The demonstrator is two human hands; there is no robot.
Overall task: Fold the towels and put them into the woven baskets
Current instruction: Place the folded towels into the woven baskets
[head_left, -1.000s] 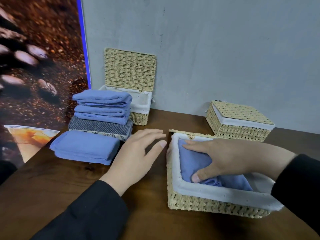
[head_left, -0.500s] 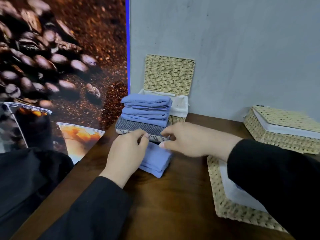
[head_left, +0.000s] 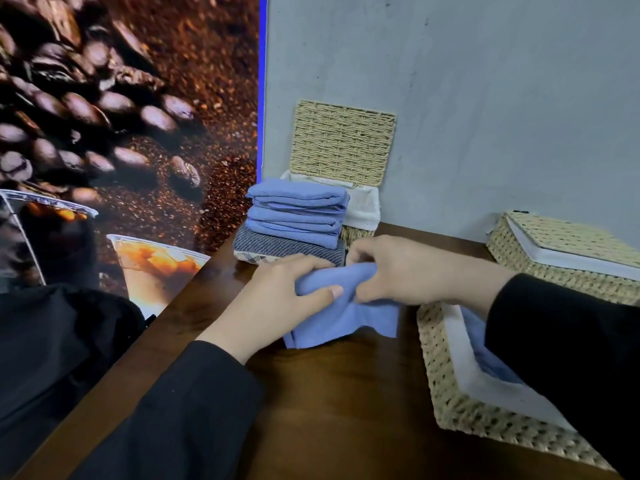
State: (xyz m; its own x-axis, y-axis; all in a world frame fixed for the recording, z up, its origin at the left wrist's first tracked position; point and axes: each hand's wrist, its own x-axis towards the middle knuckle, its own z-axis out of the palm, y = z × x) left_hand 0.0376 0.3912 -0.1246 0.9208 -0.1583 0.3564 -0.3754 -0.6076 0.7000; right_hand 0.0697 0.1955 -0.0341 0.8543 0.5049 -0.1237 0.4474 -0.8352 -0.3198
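On the counter [head_left: 346,393] just left of the open woven basket [head_left: 450,393], left hand [head_left: 277,299] & right hand [head_left: 398,271] both pinch the blue towel [head_left: 332,323], soft, light, floppy w/ a loose corner, so prob best gripped at folded edges.

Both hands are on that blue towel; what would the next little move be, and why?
Probably lift the towel and carry it right, into the open basket. Both the left hand and right hand already grip it, it looks folded, and that basket already holds a blue towel with room beside it.
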